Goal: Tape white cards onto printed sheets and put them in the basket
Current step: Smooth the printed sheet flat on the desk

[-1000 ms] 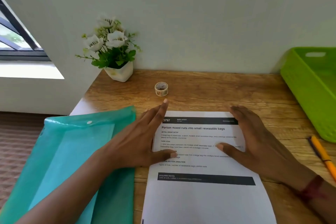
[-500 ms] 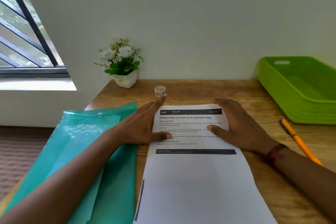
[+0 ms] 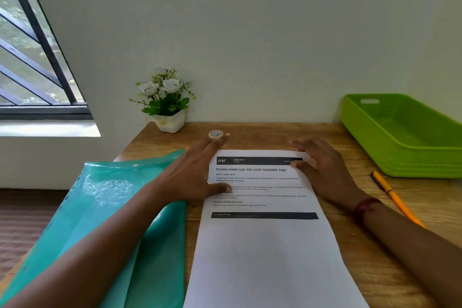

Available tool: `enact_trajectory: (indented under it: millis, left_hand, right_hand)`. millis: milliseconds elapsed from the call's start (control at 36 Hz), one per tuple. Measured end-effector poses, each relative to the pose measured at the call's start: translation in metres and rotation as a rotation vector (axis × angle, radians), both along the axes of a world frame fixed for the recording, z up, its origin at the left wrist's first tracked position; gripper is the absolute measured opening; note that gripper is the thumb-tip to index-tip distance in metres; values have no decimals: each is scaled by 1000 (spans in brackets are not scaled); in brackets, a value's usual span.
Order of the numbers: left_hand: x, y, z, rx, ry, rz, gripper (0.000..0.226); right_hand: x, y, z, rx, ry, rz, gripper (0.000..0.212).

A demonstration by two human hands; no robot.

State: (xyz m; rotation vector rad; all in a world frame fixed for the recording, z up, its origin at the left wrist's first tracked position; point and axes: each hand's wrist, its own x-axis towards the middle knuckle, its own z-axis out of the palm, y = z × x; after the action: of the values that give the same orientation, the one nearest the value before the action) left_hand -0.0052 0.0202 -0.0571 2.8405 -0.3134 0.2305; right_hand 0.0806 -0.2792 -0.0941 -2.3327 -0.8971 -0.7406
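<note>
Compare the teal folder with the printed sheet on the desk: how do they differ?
The teal folder is glossy, see-through plastic. The printed sheet is matt white paper with black text and bars. The folder lies angled at the desk's left side, while the sheet lies in the middle. The right hand rests flat on the sheet's top right corner, not on the folder. Both lie flat, side by side, on the wooden desk.

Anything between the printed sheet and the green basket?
Only the orange pencil, lying flat on the desk right of the printed sheet, just before the near wall of the green basket. A lifted sheet should likely clear it.
</note>
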Motion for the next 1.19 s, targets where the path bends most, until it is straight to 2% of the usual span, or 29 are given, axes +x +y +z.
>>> enact_trajectory:
  millis: [194, 333, 500, 611, 750, 944, 1000, 1083, 1194]
  left_hand:
    - [1, 1, -1, -133, -187, -18, 76]
    - [3, 2, -6, -179, -238, -24, 68]
    - [6, 3, -6, -129, -288, -47, 40]
    - [5, 6, -5, -85, -275, -118, 21]
    - [0, 4, -1, -77, -194, -143, 24]
    - [-5, -1, 3, 53, -60, -146, 36]
    - [-7, -4, 3, 100, -52, -159, 41]
    - [-9, -5, 1, 163, -42, -171, 48]
    - [-10, -4, -5, 245, -42, -249, 54]
  right_hand:
    - [-3, 3, 5, 88, 5, 5, 28]
    - [-4, 5, 9, 105, -32, 37, 17]
    - [-13, 5, 15, 116, -103, 97, 12]
    - [-15, -1, 19, 103, -47, 159, 14]
    - [-18, -9, 22, -26, 109, 241, 18]
    - [-31, -11, 21, -283, 296, 198, 32]
    - [-35, -10, 19, -375, 276, 157, 35]
    - [-38, -7, 19, -492, 224, 89, 54]
    - [-44, -3, 21, -559, 237, 101, 56]
